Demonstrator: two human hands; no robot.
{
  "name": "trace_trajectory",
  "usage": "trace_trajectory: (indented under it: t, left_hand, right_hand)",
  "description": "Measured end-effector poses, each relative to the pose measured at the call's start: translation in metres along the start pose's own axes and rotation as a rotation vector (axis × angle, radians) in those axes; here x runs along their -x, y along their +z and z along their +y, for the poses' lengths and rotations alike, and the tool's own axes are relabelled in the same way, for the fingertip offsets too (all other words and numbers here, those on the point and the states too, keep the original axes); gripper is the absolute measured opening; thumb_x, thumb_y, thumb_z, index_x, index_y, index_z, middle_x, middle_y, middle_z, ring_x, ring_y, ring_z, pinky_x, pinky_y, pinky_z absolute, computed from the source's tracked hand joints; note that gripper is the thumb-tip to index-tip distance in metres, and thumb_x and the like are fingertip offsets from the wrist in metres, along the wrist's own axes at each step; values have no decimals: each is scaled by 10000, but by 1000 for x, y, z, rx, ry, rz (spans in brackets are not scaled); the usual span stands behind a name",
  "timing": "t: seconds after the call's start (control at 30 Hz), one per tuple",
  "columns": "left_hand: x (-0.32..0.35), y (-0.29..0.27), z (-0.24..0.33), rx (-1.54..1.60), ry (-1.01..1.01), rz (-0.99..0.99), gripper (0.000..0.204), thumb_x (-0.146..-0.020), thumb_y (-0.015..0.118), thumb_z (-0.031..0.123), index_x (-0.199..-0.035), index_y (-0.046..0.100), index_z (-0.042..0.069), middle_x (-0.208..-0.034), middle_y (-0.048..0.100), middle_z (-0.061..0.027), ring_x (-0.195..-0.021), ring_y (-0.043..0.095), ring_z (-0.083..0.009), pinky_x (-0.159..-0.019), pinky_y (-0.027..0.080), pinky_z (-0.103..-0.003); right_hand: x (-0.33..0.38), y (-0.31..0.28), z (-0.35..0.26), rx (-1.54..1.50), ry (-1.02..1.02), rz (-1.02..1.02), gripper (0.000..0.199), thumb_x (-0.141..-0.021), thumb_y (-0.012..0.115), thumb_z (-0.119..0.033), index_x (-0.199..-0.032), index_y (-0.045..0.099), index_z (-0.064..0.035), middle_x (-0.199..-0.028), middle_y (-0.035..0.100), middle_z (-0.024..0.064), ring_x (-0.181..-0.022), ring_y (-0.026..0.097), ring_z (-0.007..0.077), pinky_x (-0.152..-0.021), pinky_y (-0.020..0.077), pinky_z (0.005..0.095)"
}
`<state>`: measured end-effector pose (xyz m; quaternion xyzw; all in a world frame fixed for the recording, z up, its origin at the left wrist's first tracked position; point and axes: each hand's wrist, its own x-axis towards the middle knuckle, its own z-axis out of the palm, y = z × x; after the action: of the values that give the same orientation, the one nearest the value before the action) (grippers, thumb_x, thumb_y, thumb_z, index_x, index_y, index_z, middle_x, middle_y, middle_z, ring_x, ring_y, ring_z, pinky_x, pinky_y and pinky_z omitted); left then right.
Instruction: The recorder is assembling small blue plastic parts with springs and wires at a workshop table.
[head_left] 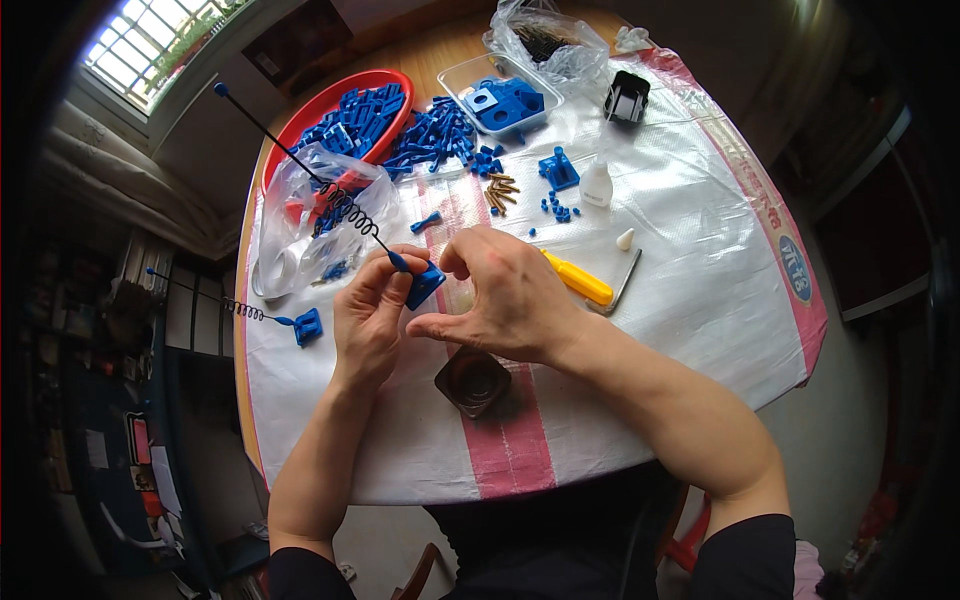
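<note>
At the dial's centre, the left hand's (367, 312) fingers pinch a spring-stemmed piece (341, 203) near its square blue base (427, 291); the right hand's (505, 300) fingers gape wide, apparently holding nothing. Rod, black coil and base look joined, and a matching piece (243, 309) at nine o'clock seems complete. Plenty remains loose: smooth blue plastic parts (372, 112) at eleven, slender brass-coloured pegs (500, 192) at one, on glossy woven sheeting (690, 330)

The square blue plate (427, 288) looks like smooth plastic, the black coiled wire (352, 213) like dull metal. Brown wood shows at the far edge of the table (440, 66), beside a white, pink-banded woven-plastic sheet (690, 330) with a creased sheen. A crumpled clear plastic bag (378, 200) near the left edge is glossy.
</note>
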<state>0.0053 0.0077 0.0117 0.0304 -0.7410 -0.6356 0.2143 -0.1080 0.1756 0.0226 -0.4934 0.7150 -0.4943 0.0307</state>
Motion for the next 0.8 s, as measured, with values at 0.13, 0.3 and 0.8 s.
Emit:
trace_trajectory:
  t: [0.13,0.3,0.8]
  left_hand:
    - [0,2,5,-54,29,-5,170,-1052,560,110,-1060,697,9,-1176,610,-63,-1075,596,-140,-966,489,-303]
    - [1,-1,6,-93,54,-32,168,-1047,567,110,-1034,705,14,-1094,556,-37,-1054,561,-132,-957,479,-287]
    - [-2,-5,-4,-60,47,-153,181,-982,664,65,-1140,742,19,-1075,581,-39,-1029,564,-138,-920,465,-271]
  right_hand:
    - [1,2,4,26,-73,66,606,-722,887,-379,-1075,601,23,-982,656,200,-974,668,372,-870,538,437]
    - [0,2,9,-52,-33,-28,561,-758,869,-278,-1156,626,34,-1023,667,217,-1004,669,369,-898,535,432]
    - [-3,-5,17,92,-28,-166,426,-766,822,-333,-1063,724,-44,-1003,668,160,-999,652,352,-906,517,432]
